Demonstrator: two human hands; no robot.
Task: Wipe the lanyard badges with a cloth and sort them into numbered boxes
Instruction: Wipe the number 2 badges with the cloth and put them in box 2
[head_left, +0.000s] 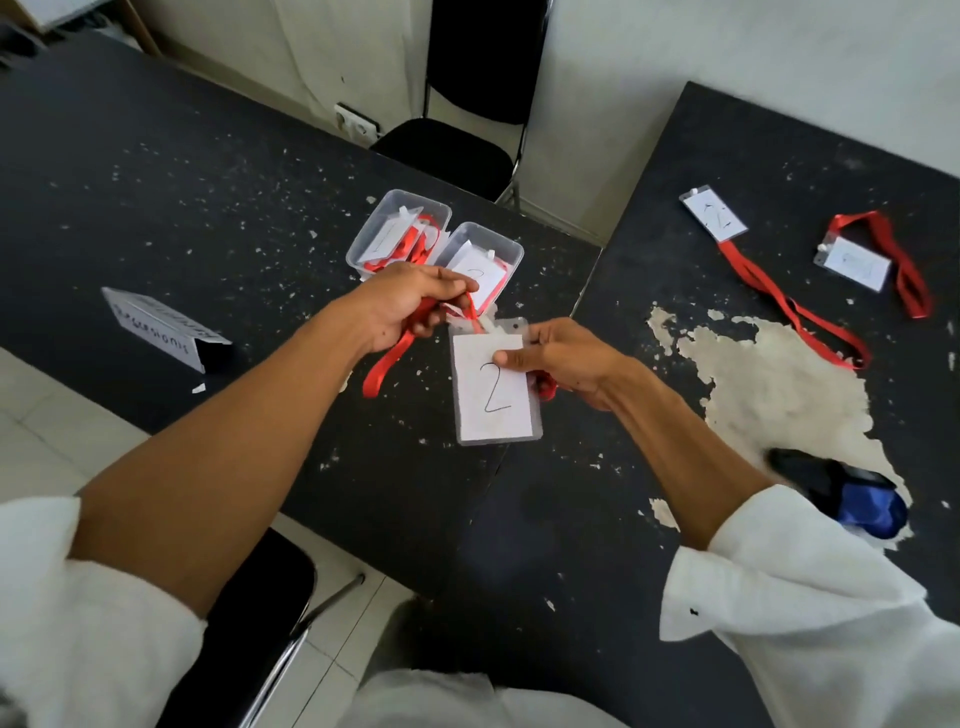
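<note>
Head view, item: badge marked 2 (493, 395), pinched by right hand (566, 364) above the counter (208, 208) near the clear boxes (387, 200), left hand (410, 306) gripping its bunched red strap (387, 366); best gather the strap fully, then lower both into the right-hand box (514, 247).

two boxes (400, 228) side by side behind the held badge (493, 389), two badges (714, 214) on the right table (779, 364), cloth (857, 493) nearer

We hold a clear plastic badge sleeve (496, 389) with a white card marked 2 above the black counter (156, 208), its red ribbon lanyard (387, 358) trailing left. Just beyond, the left clear plastic box (359, 249) and the right clear plastic box (514, 250) hold badges. A second badge (714, 215) and a third badge (854, 262) lie far right, and a crumpled blue cloth (872, 506) lies nearer.
</note>
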